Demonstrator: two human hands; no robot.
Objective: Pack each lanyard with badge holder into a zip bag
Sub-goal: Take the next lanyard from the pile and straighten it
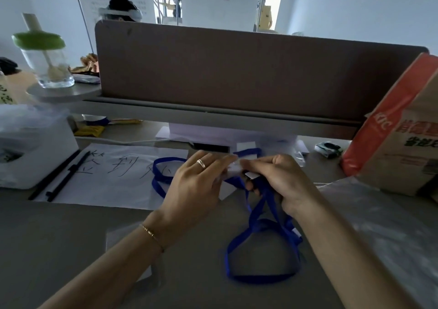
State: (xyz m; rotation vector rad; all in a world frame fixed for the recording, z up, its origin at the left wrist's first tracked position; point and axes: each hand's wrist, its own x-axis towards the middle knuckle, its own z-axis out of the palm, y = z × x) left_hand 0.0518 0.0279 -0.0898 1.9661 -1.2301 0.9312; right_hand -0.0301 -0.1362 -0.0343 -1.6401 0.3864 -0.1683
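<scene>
While the right hand (282, 180) grips a blue lanyard (260, 244) trailing onto the tabletop (71, 237), the left hand (196, 183) pinches a clear zip bag (233, 167); nothing looks packed yet.

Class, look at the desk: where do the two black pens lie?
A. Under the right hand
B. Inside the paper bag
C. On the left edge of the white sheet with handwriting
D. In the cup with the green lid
C: the two black pens lie side by side on the left edge of the handwritten white sheet.
</scene>
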